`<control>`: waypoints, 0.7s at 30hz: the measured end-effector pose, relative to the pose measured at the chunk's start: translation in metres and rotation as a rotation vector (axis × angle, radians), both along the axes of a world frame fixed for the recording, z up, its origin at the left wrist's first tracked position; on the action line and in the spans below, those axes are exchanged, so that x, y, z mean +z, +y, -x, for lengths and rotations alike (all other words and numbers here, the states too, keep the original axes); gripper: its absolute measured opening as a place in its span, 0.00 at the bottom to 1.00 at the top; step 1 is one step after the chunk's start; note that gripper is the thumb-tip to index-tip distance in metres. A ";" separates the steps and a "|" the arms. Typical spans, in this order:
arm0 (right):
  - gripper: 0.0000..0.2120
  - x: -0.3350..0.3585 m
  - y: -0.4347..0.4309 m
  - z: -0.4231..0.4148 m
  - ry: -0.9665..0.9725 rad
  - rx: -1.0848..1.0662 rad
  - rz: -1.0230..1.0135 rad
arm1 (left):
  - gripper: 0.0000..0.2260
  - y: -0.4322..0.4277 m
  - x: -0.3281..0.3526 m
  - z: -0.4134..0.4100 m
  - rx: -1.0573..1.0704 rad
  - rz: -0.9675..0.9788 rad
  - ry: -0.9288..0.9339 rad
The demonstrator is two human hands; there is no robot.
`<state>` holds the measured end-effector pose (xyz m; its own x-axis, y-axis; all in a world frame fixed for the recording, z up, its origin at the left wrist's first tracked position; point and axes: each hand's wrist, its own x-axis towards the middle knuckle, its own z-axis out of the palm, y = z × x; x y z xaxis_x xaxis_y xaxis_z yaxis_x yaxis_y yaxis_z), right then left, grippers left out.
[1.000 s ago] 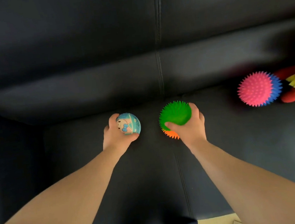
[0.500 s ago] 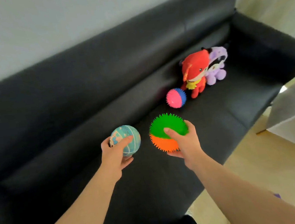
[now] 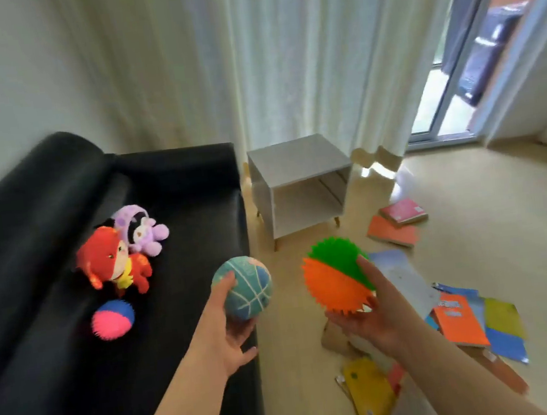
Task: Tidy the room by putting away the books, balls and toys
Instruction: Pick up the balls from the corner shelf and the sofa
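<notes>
Forearms, yours and both bare, rise from the bottom edge of the frame. Your left hand [image 3: 226,328] sits just below centre, fingers and thumb curled round a teal rubber ball with white seam lines [image 3: 245,287], held above the front edge of the black leather sofa [image 3: 64,384]. Right of centre, your right hand [image 3: 376,315] grips a spiky rubber ball, half green and half orange [image 3: 336,277], cupping it from below with the thumb laid over its right side. That ball hangs over the floor, apart from the teal one.

Under and beside the right hand, in the lower right, thin books lie scattered on the pale wooden floor [image 3: 488,217]. A yellow book [image 3: 371,390] is nearest the bottom edge, and an orange book [image 3: 458,319] overlaps blue and yellow-green ones further right.

On the sofa seat at mid-left lies a smaller pink and blue spiky ball [image 3: 112,319]. Just beyond it is a red plush toy with yellow trim [image 3: 110,256], with a purple plush toy [image 3: 143,230] right behind it.

Farther up the floor, a coral book [image 3: 393,234] and a pink book [image 3: 402,209] overlap near a grey open-fronted side table [image 3: 295,167], which stands just beside the sofa's arm. Pale sheer curtains [image 3: 281,52] hang behind it across the upper middle, and a glass door [image 3: 438,106] shows at the upper right.
</notes>
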<state>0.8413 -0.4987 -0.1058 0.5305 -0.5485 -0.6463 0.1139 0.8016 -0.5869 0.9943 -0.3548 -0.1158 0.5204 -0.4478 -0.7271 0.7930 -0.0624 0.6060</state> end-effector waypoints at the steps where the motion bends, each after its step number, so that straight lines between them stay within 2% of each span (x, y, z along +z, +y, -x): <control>1: 0.08 0.005 -0.011 0.028 -0.011 -0.082 -0.005 | 0.18 -0.023 0.000 0.017 -0.066 0.017 0.016; 5: 0.07 0.004 -0.035 0.142 -0.009 -0.317 -0.010 | 0.24 -0.089 -0.009 0.102 -0.266 -0.007 0.123; 9: 0.10 -0.007 -0.043 0.245 0.048 -0.488 -0.040 | 0.20 -0.131 -0.005 0.199 -0.403 -0.023 0.218; 16: 0.11 0.005 -0.055 0.392 0.073 -0.622 -0.024 | 0.18 -0.183 0.014 0.351 -0.574 -0.002 0.265; 21: 0.12 0.007 -0.076 0.452 0.055 -0.684 -0.010 | 0.17 -0.221 0.021 0.421 -0.652 0.004 0.314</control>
